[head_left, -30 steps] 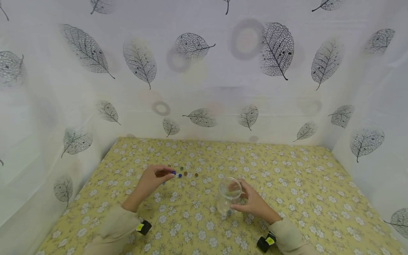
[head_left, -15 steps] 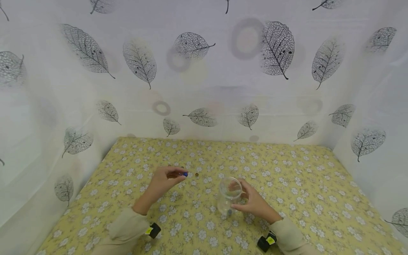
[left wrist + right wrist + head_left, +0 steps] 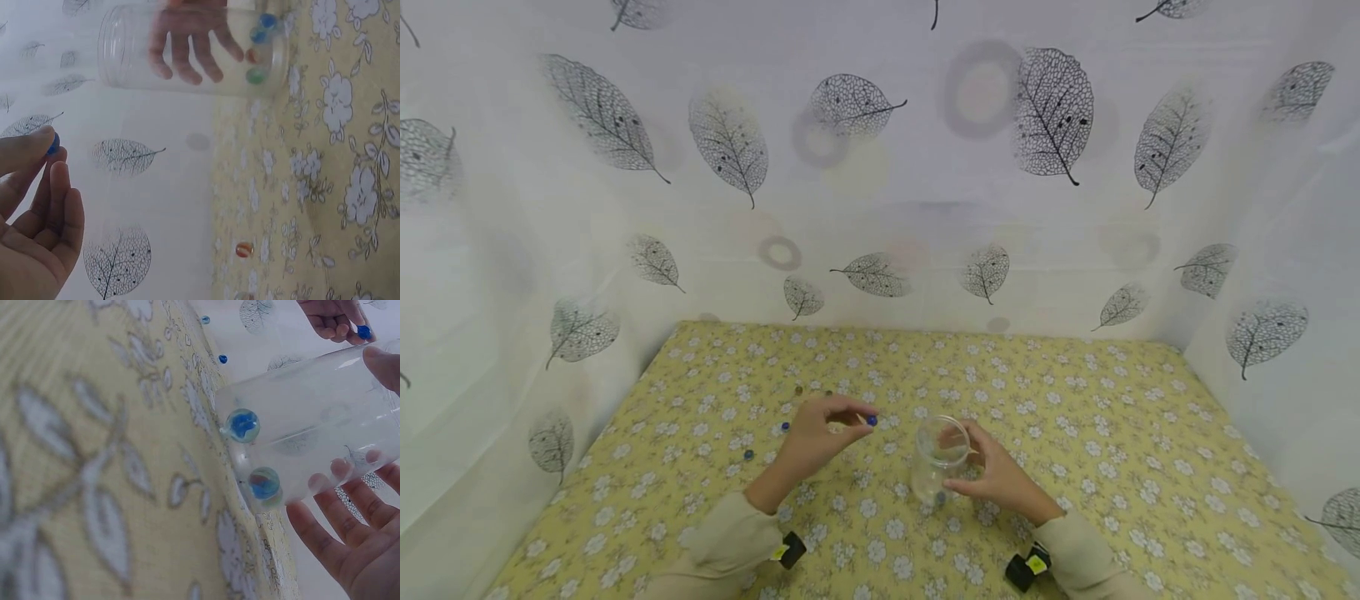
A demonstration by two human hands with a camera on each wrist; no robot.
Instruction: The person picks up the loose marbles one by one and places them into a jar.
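Observation:
My left hand point(image 3: 817, 433) pinches a dark blue marble point(image 3: 872, 421) between thumb and fingertip, in the air to the left of the jar. Around the side of the clear jar point(image 3: 927, 471), my right hand point(image 3: 996, 475) curls its fingers and thumb. The jar stands upright on the cloth with its round mouth uncovered. Several marbles lie at its bottom: in the left wrist view a green marble point(image 3: 255, 76) and blue ones, and in the right wrist view a blue-swirled marble point(image 3: 242, 426). The left palm hides part of the cloth behind it.
A yellow floral cloth point(image 3: 1075, 400) covers the table. Loose marbles lie left of the jar, among them a blue marble point(image 3: 786, 426), a grey-blue marble point(image 3: 748, 455) and a brown marble point(image 3: 798, 390). A white curtain point(image 3: 895, 225) with leaf prints hangs behind and at both sides.
My left hand has moved right from the loose marbles toward the jar, carrying the blue marble and uncovering marbles behind it. The right hand and jar have stayed in place.

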